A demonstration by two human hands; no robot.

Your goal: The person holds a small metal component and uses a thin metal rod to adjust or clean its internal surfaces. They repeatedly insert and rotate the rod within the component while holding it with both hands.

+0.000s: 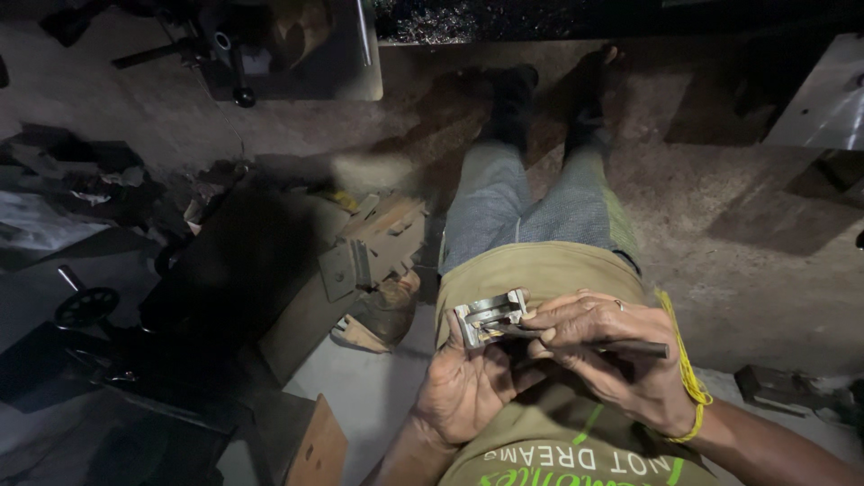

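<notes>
My left hand (463, 387) cradles a small square metal part (489, 316) with a slot in it, held in front of my stomach. My right hand (605, 353) grips a dark rod-like tool (630, 346), whose tip rests against the metal part. A yellow band (688, 378) circles my right wrist and a ring sits on one finger. Below the hands I see my olive shirt, grey trousers (531, 211) and dark shoes on the floor.
A pile of metal plates and wooden scraps (373, 247) lies on the concrete floor to the left. Dark machine parts and a handwheel (85, 306) stand at far left. A machine base (288, 49) sits at top, a grey metal plate (823, 99) at top right.
</notes>
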